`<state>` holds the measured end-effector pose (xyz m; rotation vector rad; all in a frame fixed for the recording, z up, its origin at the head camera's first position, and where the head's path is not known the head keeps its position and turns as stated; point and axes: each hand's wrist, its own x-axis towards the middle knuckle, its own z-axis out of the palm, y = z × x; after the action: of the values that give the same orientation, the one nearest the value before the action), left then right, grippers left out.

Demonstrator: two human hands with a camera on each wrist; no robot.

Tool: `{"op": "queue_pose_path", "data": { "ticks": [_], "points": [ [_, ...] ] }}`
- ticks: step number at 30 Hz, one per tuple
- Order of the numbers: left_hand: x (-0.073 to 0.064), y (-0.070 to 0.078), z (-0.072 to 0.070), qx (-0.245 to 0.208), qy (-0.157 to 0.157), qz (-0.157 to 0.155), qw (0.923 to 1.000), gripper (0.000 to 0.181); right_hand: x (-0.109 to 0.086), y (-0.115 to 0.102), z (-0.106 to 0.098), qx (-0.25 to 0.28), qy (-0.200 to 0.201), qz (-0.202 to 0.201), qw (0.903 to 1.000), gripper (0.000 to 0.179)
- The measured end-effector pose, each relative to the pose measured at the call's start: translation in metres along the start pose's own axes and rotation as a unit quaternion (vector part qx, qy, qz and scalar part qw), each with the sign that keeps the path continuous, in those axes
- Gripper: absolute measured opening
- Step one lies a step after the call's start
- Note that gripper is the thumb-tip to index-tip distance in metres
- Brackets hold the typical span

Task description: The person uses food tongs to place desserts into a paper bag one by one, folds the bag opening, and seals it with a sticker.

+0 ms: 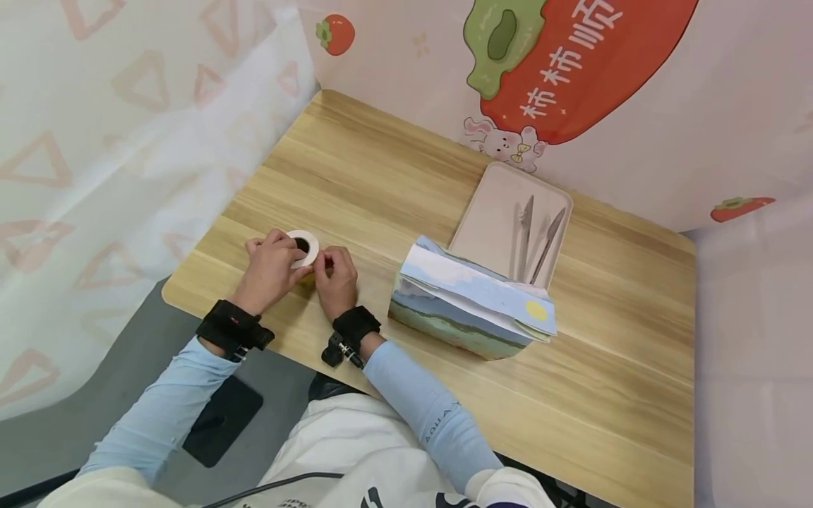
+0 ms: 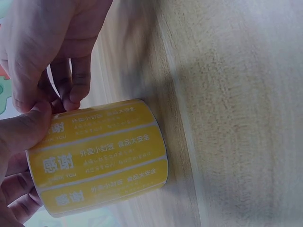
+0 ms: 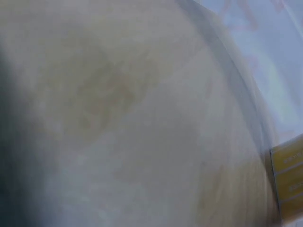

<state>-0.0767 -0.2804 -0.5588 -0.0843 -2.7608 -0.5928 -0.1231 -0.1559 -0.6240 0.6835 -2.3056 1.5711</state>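
A roll of yellow sticker labels (image 2: 104, 156) with white printing stands out from the left hand (image 1: 269, 264). Seen from above, the roll's white end (image 1: 311, 243) and dark core show; left fingers reach into the core while the thumb presses the outside. The right hand (image 1: 336, 279) meets the roll at its right side, thumb and forefinger pinching at its edge. In the left wrist view the right hand (image 2: 57, 33) comes down from the upper left, its other fingers curled. The right wrist view catches only part of the yellow roll (image 3: 289, 182).
A folded paper bag (image 1: 464, 310) with a landscape print lies right of the hands. Behind it, a pale tray (image 1: 485, 212) holds a knife (image 1: 526, 229) and another slim metal utensil (image 1: 549, 240). The wooden table's (image 1: 381, 169) left edge runs close beside the left hand.
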Motion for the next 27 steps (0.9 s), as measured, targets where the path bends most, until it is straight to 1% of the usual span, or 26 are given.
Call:
{"op": "queue_pose_path", "data": {
  "ticks": [4, 8, 10, 13, 15, 17, 21, 24, 27],
  "points": [
    [0.003, 0.0007, -0.0011, 0.003, 0.001, 0.002, 1.0, 0.02, 0.0028, -0.0019, -0.0011, -0.008, 0.005, 0.002, 1.0, 0.014],
    [0.0015, 0.0015, -0.0018, 0.011, 0.003, 0.001, 0.9999, 0.019, 0.0052, -0.0016, -0.0022, -0.016, 0.001, -0.001, 0.9999, 0.014],
    [-0.0003, 0.0022, -0.0019, 0.014, 0.003, -0.002, 0.9999, 0.019, 0.0047, 0.0, -0.0034, -0.004, -0.006, -0.005, 1.0, 0.013],
    [-0.0019, 0.0028, -0.0019, 0.017, -0.002, -0.005, 0.9998, 0.02, 0.0027, 0.0019, -0.0067, 0.029, -0.023, -0.006, 0.9993, 0.01],
    [-0.0015, 0.0027, -0.0021, 0.016, -0.006, -0.004, 0.9998, 0.019, 0.0019, 0.0028, -0.0079, 0.047, -0.031, 0.0, 0.9984, 0.011],
    [-0.0008, 0.0023, -0.0021, 0.017, -0.007, 0.0, 0.9998, 0.019, 0.0016, 0.0022, -0.0088, 0.053, -0.033, 0.009, 0.998, 0.012],
    [-0.0018, 0.0007, -0.0015, 0.013, -0.005, 0.009, 0.9999, 0.018, -0.0002, 0.0, -0.0071, 0.027, -0.028, 0.019, 0.9991, 0.012],
    [-0.0018, -0.0004, -0.0006, 0.01, 0.0, 0.013, 0.9999, 0.019, -0.0015, -0.0021, -0.0051, 0.004, -0.018, 0.015, 0.9997, 0.012],
    [-0.0006, -0.0004, 0.0017, 0.01, 0.004, 0.016, 0.9998, 0.019, -0.0014, -0.0032, -0.0042, -0.006, -0.006, 0.01, 0.9999, 0.012]
  ]
}}
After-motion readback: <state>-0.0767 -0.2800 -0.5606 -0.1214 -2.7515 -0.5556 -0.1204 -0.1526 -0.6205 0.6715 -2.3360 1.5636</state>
